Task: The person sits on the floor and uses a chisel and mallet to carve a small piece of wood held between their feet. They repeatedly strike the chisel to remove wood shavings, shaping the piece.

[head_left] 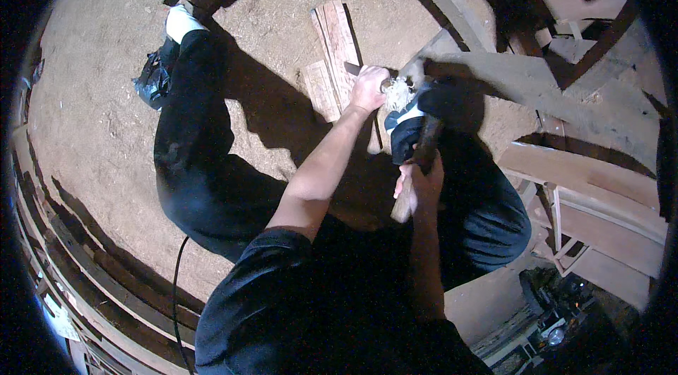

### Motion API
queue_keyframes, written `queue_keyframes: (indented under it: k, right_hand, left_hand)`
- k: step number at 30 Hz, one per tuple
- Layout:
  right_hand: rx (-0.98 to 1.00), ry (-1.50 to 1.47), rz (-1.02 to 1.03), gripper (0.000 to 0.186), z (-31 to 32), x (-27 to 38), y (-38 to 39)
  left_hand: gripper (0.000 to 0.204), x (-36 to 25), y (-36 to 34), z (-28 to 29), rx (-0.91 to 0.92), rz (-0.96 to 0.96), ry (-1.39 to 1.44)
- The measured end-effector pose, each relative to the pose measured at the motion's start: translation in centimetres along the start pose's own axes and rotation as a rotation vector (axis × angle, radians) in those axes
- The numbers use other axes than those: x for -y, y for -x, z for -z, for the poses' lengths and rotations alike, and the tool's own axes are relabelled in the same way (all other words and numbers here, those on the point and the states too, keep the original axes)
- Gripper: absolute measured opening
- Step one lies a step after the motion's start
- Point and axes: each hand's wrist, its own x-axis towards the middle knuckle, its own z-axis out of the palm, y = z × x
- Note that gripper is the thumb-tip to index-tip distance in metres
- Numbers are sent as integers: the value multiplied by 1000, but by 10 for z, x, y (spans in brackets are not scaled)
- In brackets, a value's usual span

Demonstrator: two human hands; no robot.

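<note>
My left hand [369, 89] is closed around a short chisel-like tool. Its dark flat end [351, 68] sticks out to the left, and a pale bushy, frayed clump [400, 94] shows just right of the fist; whether the clump belongs to the tool I cannot tell. In my right hand [426, 183] is a hammer, its pale wooden handle end [403, 208] poking out below the fingers. The hammer's dark head [442, 99] is up beside the clump, partly lost in shadow. My right foot [405, 122] lies below the clump, between the hands.
Reddish planks [332, 39] lie on the dusty ground beyond my left hand. My left leg [191, 106] stretches ahead, with a dark plastic bag [153, 82] by the foot. Timber boards [551, 78] and a wooden frame [586, 184] fill the right. A cable [176, 283] runs at lower left.
</note>
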Motion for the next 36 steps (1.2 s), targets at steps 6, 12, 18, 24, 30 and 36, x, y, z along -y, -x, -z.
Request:
queue_keyframes:
  k: [6, 12, 18, 24, 30, 36]
  right_hand:
    - [-205, -205, 147, 55, -19, -54, -14]
    - [-156, 87, -75, 56, -9, -9, -2]
    - [-228, -250, 169, 45, -20, -2, 21]
    - [-25, 134, -24, 40, -8, -18, -9]
    - [723, -862, -174, 43, 34, -40, -11]
    - [435, -477, 48, 49, 40, -43, 38]
  left_hand:
    - [15, -3, -4, -5, 8, -23, 4]
    - [15, 3, 0, -3, 21, -4, -32]
    - [14, -2, -2, -1, 27, -38, 9]
    - [14, -2, 0, -2, 22, -67, 6]
    - [14, -7, -2, 5, 139, -26, 11]
    - [15, -3, 0, 8, 258, 9, -29]
